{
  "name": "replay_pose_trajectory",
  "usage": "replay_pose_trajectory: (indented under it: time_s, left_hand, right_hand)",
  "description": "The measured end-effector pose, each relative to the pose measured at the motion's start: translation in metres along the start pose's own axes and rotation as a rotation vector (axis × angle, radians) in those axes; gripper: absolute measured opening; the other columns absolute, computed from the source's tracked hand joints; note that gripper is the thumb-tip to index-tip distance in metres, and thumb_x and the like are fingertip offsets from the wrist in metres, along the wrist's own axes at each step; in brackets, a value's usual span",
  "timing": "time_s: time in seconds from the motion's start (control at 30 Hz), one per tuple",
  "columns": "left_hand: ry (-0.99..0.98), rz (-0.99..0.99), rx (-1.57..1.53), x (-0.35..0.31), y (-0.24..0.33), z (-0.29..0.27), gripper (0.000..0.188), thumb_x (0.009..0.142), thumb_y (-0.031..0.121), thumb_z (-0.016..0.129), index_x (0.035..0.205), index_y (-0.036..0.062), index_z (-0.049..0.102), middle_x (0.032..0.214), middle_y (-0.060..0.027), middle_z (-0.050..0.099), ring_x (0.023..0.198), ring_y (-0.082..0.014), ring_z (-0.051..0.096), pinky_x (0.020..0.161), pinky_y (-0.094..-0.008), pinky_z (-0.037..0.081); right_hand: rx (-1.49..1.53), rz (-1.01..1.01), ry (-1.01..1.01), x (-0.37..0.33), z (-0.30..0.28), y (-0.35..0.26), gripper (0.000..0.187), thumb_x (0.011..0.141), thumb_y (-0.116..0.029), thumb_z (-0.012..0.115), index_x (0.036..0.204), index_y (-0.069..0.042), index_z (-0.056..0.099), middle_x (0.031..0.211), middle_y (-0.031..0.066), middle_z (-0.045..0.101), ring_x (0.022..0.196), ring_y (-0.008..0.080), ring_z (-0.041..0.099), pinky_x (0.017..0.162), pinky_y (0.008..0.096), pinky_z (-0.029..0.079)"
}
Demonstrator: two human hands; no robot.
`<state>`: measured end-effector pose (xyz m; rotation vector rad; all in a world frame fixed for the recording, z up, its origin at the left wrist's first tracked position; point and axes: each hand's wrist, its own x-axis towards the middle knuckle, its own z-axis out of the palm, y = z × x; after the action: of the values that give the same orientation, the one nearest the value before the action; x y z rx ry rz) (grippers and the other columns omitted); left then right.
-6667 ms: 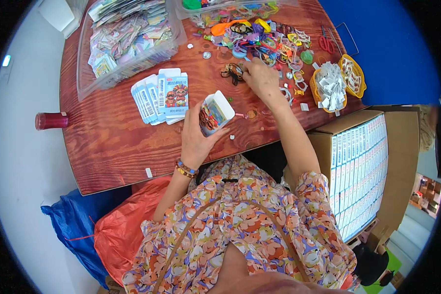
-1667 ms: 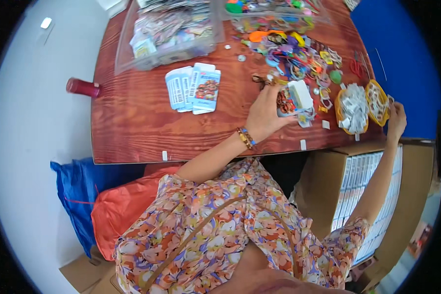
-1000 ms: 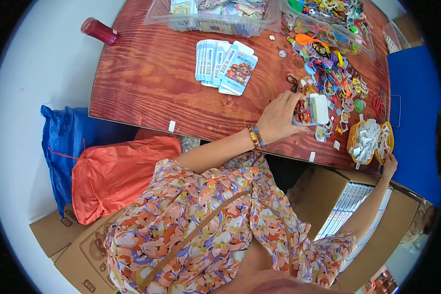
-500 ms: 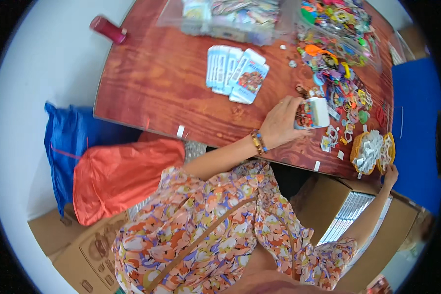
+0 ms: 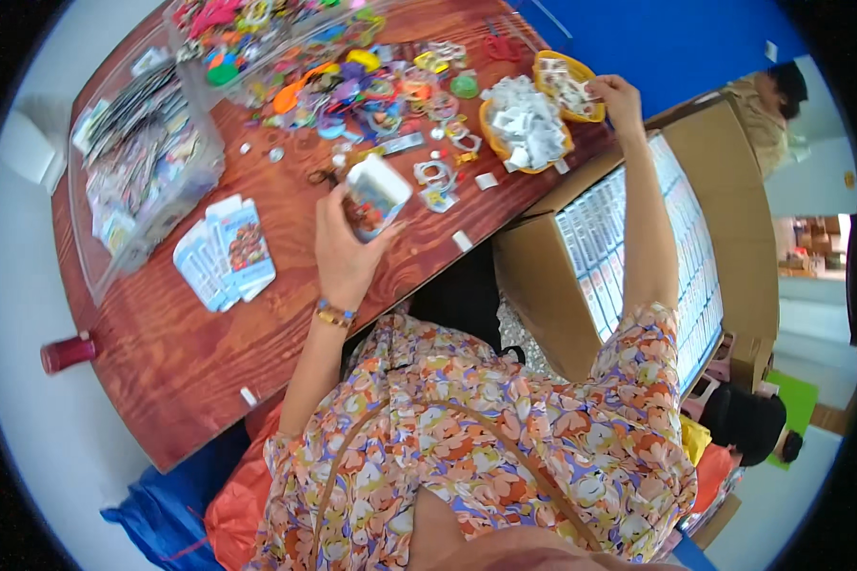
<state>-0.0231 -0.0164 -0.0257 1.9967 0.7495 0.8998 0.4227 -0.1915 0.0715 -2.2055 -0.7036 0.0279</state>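
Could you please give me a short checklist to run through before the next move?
1. Small box gripped by the left hand: ok.
2. Right hand at the right-hand yellow basket: ok, it is at the basket's edge.
3. Something held in the right hand: cannot tell, too small to make out.
4. Contents of the small box: cannot tell, not clear in this view.
5. Large cardboard carton open: ok, rows of boxes show inside.
6. Red scissors apart from both hands: ok.
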Motion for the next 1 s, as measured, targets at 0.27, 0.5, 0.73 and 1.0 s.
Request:
replay_pose_trajectory:
  time_s: [0.27,0.5,0.73,1.0]
  left_hand:
    - [-0.006,0.072,0.148,0.003,0.017,0.005,0.078,0.065,0.034,0.09,0.124,0.0034,0.05,0.104,-0.0153,0.054,0.098,-0.0358,0.058,0.078,-0.0444,0.051]
    - [0.07,0.048,0.154,0.0,0.014,-0.001,0.079,0.065,0.036,0.089,0.124,0.0036,0.049,0.105,-0.0155,0.054,0.098,-0.0361,0.058,0.077,-0.0453,0.052]
    - [0.142,0.004,0.046,-0.001,0.006,-0.004,0.076,0.067,0.031,0.088,0.125,0.0022,0.048,0.106,-0.0156,0.054,0.099,-0.0362,0.058,0.079,-0.0448,0.05]
    - [0.132,-0.096,0.005,-0.002,0.013,0.012,0.075,0.068,0.025,0.087,0.127,0.0018,0.046,0.107,-0.0173,0.053,0.102,-0.0374,0.057,0.082,-0.0446,0.049]
  right_hand:
    - [-0.011,-0.702,-0.23,-0.169,0.098,-0.174,0.01,0.083,-0.005,0.071,0.092,-0.007,0.068,0.089,0.0032,0.067,0.086,0.0167,0.064,0.103,0.0398,0.04]
    - [-0.189,-0.888,-0.202,-0.211,0.152,-0.202,0.011,0.083,-0.008,0.072,0.093,-0.012,0.069,0.092,0.0006,0.068,0.101,0.0194,0.064,0.115,0.0567,0.021]
    - [0.047,-0.765,-0.069,-0.23,0.131,-0.194,0.023,0.087,-0.002,0.069,0.11,-0.007,0.07,0.109,0.0078,0.069,0.112,0.0249,0.063,0.108,0.0446,0.037]
    - [0.234,-0.564,-0.056,-0.271,0.18,-0.165,0.04,0.083,-0.003,0.076,0.121,-0.003,0.063,0.107,0.0122,0.067,0.093,0.0227,0.068,0.079,0.0316,0.054]
